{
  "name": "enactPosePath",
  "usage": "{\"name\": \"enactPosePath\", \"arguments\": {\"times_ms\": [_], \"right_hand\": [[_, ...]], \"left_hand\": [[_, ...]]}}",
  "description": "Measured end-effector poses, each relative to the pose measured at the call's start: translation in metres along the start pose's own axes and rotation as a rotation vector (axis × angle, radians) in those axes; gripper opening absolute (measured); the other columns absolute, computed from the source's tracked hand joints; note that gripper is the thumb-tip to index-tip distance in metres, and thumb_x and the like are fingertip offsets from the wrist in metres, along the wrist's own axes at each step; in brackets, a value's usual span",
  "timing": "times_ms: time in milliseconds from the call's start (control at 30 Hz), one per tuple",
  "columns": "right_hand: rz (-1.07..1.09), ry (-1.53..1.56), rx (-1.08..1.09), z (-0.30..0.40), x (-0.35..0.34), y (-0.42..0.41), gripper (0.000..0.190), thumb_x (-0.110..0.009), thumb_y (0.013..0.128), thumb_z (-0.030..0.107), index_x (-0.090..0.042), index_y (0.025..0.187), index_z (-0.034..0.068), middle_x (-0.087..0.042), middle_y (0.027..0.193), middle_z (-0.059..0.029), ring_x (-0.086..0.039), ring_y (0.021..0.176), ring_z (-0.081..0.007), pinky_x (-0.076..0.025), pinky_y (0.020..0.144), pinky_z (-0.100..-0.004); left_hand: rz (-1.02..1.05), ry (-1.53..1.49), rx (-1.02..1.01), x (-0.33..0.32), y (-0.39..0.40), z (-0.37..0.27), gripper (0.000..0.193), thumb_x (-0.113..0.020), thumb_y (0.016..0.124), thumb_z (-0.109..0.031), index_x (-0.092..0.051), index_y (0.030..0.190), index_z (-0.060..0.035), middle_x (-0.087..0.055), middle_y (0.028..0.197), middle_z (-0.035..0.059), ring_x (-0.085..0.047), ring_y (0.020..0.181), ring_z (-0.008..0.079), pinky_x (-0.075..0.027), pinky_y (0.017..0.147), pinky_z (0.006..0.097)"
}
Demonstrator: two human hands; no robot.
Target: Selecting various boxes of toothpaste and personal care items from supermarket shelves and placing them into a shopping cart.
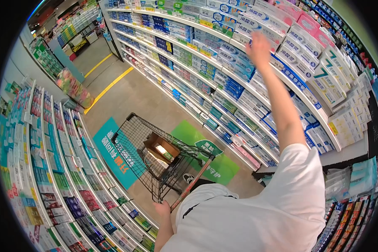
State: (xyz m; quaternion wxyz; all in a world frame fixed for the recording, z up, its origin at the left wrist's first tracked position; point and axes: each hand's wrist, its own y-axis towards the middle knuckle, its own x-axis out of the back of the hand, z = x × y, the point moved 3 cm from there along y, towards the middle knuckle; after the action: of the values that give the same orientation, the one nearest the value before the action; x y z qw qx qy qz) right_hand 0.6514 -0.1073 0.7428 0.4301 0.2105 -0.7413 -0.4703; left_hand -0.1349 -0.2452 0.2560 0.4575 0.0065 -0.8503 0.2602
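My right hand is raised at the upper right, in front of stacked white toothpaste boxes on an upper shelf. It is blurred, and whether it touches a box or the shelf edge is unclear. Low in the view, my left hand is closed on the near left corner of the shopping cart, by the end of its red handle bar. An open brown cardboard box lies in the wire cart, with a few items in and beside it.
Long shelves of boxed goods curve along the right. Another shelf runs down the left. Teal and green floor mats lie under and beside the cart. Yellow floor strips and a tall bin of goods stand farther off.
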Motion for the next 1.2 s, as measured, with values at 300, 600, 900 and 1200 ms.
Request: {"name": "enactPosePath", "arguments": {"times_ms": [300, 600, 900, 1200], "right_hand": [[0.418, -0.391, -0.035, -0.076, -0.023, 0.080, 0.060, -0.080, 0.087, 0.035, -0.057, 0.138, 0.014, -0.069, 0.125, -0.0107, -0.068, 0.118, -0.0334, -0.050, 0.096, -0.0534], [0.209, -0.412, 0.080, -0.038, 0.025, 0.096, 0.058, -0.071, 0.095, 0.044, -0.057, 0.141, 0.013, -0.071, 0.126, -0.0103, -0.069, 0.116, -0.0324, -0.051, 0.096, -0.0522], [1.173, 1.046, -0.193, 0.221, -0.052, -0.090, 0.066, -0.072, 0.097, 0.035, -0.053, 0.151, 0.003, -0.065, 0.137, -0.0214, -0.066, 0.117, -0.0240, -0.053, 0.098, -0.0359], [1.992, 1.353, -0.734, 0.511, -0.184, -0.415, 0.070, -0.070, 0.087, 0.025, -0.053, 0.149, -0.004, -0.071, 0.127, -0.0185, -0.071, 0.106, -0.0231, -0.055, 0.087, -0.0334]], "left_hand": [[-0.035, -0.070, -0.089, -0.014, 0.050, -0.067, 0.065, -0.072, 0.089, -0.025, -0.047, 0.139, 0.0082, -0.063, 0.132, 0.0356, -0.063, 0.122, 0.0498, -0.050, 0.104, 0.0534], [0.054, 0.036, -0.038, -0.035, 0.062, -0.095, 0.067, -0.075, 0.086, -0.023, -0.048, 0.139, 0.0088, -0.062, 0.131, 0.0367, -0.061, 0.124, 0.0514, -0.049, 0.106, 0.0530], [0.001, 0.035, -0.074, -0.019, 0.062, -0.118, 0.053, -0.070, 0.089, -0.022, -0.050, 0.129, 0.0068, -0.066, 0.115, 0.0378, -0.065, 0.110, 0.0537, -0.052, 0.095, 0.0559], [0.057, 0.095, 0.061, 0.010, 0.080, -0.106, 0.049, -0.067, 0.091, -0.022, -0.045, 0.127, 0.0041, -0.068, 0.092, 0.0347, -0.068, 0.093, 0.0530, -0.053, 0.085, 0.0587]]}}
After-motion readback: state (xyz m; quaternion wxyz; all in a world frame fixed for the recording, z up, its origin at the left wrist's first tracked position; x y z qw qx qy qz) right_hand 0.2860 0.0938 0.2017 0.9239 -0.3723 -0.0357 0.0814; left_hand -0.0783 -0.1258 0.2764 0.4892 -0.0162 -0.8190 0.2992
